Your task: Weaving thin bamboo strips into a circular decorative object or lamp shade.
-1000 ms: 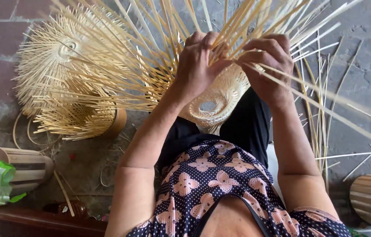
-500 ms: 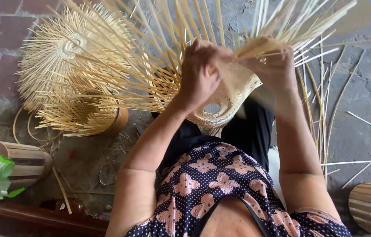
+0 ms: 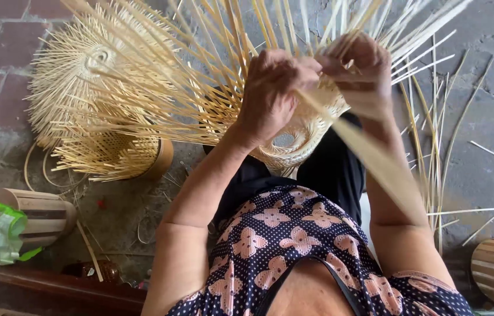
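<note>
Bamboo strips are being woven into a half-made basket (image 3: 294, 149), which is being held up over the lap, just below both hands. The left hand (image 3: 270, 96) is closed around a bundle of the loose upright strips (image 3: 223, 52), and the right hand (image 3: 361, 76) is pinching one flat strip (image 3: 375, 158) that is running down and away to its right, blurred. The step in hand is judged to be the bending and threading of this strip across the uprights. The next move is judged to call for a firm hold on the bundle while the strip is being drawn tight. The basket's round bottom is facing the person, its long axis is pointing away and upward, and the free strips are fanning outward beyond the hands. To the left of the left hand, other unfinished baskets (image 3: 95, 117) are lying on the floor (image 3: 486, 76).
</note>
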